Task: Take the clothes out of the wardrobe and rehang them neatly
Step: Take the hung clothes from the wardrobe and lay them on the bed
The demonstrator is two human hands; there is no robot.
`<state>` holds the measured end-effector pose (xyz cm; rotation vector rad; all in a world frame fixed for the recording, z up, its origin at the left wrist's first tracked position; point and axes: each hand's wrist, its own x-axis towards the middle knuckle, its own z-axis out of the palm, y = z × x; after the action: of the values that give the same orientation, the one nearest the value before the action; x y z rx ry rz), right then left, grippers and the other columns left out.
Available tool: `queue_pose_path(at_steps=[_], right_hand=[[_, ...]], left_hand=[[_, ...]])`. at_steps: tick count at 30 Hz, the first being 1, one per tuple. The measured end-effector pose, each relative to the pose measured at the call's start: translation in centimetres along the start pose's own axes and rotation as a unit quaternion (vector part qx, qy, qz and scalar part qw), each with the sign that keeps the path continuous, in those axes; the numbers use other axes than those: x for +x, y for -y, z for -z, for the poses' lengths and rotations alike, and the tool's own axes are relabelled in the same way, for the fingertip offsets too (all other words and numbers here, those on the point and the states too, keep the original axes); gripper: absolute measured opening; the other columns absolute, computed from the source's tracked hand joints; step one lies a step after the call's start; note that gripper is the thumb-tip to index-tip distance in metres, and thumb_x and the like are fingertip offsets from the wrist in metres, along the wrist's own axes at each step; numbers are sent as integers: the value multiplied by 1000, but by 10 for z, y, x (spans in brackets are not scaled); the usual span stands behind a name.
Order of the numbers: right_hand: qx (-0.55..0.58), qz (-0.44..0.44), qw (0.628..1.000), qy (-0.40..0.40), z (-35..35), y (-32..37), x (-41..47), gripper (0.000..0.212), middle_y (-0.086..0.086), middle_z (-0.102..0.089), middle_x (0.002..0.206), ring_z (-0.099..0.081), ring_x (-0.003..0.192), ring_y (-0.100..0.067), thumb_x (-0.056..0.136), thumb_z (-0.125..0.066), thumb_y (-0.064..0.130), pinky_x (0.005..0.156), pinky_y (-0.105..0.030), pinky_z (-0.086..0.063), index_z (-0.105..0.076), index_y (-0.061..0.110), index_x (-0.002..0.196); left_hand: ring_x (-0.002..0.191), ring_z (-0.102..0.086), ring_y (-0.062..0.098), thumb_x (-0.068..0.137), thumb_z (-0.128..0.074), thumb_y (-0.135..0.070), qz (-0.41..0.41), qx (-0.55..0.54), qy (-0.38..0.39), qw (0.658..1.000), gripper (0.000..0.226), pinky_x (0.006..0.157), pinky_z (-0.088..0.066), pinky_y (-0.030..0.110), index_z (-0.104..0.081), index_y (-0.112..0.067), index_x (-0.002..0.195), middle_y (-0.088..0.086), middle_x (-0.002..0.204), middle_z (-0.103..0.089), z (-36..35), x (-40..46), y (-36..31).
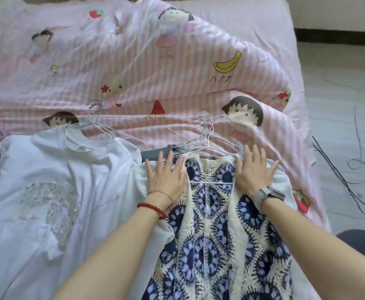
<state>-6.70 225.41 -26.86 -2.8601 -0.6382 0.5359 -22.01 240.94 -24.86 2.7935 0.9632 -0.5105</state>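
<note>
Both my hands, left hand (165, 177) & right hand (253, 172), press flat on blue-cream crochet top (216, 224), already on wire hanger (207, 146); white shirt (54, 187) lies left. Rehanging in wardrobe still to do.

Wire hangers (207, 135) crowd above the crocheted vest (212, 213); white shirt (54, 191) flanks left.
</note>
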Motion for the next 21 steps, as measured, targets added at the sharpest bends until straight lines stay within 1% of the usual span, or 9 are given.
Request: queue_pose_path(at_steps=[2,5,8,11,14,16,17,18,21], right_hand=[[3,35,999,-6,17,17,-14,54,-1,-2,156,4,144,-18,96,-26,39,109,-54,11,-8,26,146],[18,119,992,-37,52,58,-47,56,-1,-5,156,4,144,-18,95,-31,36,110,-48,11,-11,24,146],[45,193,979,-49,89,114,-89,54,1,-8,156,2,144,-18,96,-32,33,113,-48,6,-14,23,146],[76,252,963,-50,118,178,-145,51,0,-14,155,-2,144,-18,97,-31,32,117,-49,-1,-18,21,145],[139,317,937,-33,123,242,-224,48,-1,-24,152,-9,143,-19,97,-33,29,117,-46,-4,-26,19,143],[162,380,911,-5,112,279,-287,46,0,-27,151,-11,143,-20,97,-34,27,117,-45,-7,-29,18,142],[164,414,895,15,103,295,-321,46,0,-29,150,-12,143,-20,97,-34,26,117,-44,-7,-30,18,142],[160,445,880,40,93,308,-356,45,0,-30,150,-13,143,-20,97,-35,26,117,-43,-7,-31,18,142],[106,540,827,116,52,329,-465,44,1,-31,149,-14,142,-19,97,-34,27,116,-41,-8,-33,19,140]], left_hand=[[143,10,21,97,-19,-45,-3,10,-41,999,53,109,15,54,-8,-32,147,-2,157,2,22,-9,8],[144,2,20,96,-25,-41,30,7,-99,995,53,112,8,52,-14,-30,146,0,157,-6,62,-38,37],[144,2,18,96,-27,-38,75,2,-131,989,52,112,5,52,-15,-30,147,-1,157,-6,106,-86,85],[143,-4,17,96,-32,-34,131,-31,-185,973,52,113,3,50,-19,-28,146,1,156,-11,145,-156,144],[141,-18,24,95,-43,-26,207,-90,-279,933,47,112,-6,54,-36,-19,141,8,151,-27,159,-254,203],[134,-35,33,93,-49,-21,272,-108,-347,891,43,107,-20,60,-48,-10,134,14,142,-42,147,-336,233],[128,-42,36,90,-51,-19,307,-109,-367,871,41,103,-26,61,-53,-8,130,17,137,-48,135,-378,244],[124,-47,37,89,-53,-18,342,-113,-368,857,40,100,-31,62,-56,-6,126,18,133,-52,121,-420,250],[115,-55,35,85,-60,-15,452,-120,-312,827,37,94,-39,57,-60,-5,120,19,126,-57,65,-541,255]])
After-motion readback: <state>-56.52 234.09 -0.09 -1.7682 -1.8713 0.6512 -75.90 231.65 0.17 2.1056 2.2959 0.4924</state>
